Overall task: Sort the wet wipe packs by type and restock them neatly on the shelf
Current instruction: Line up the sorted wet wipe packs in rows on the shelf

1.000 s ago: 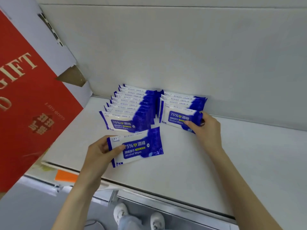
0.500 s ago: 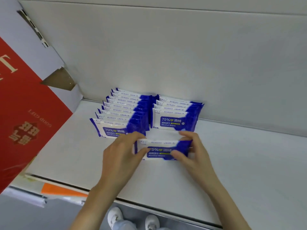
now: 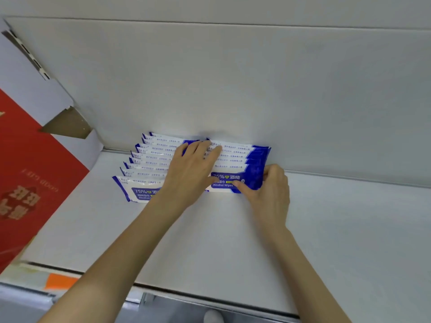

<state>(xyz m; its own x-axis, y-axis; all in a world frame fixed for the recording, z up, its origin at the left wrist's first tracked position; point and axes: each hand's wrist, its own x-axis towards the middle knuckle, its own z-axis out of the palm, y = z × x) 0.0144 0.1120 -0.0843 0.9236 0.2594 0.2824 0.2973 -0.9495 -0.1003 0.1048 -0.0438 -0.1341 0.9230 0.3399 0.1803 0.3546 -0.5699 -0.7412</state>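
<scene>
My left hand (image 3: pixel 189 173) covers the right ends of the left row (image 3: pixel 149 158) and the left ends of the right row (image 3: pixel 235 156). My right hand (image 3: pixel 268 194) hides the lower right corner of the front pack (image 3: pixel 245 176). Small print along the pack tops is unreadable. The red box (image 3: pixel 35 171) runs off the left edge; the orange tag (image 3: pixel 60 281) is blurred.

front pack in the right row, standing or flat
Standing on edge: front pack shows its printed face, leaning against the row behind, right hand gripping it.
</scene>
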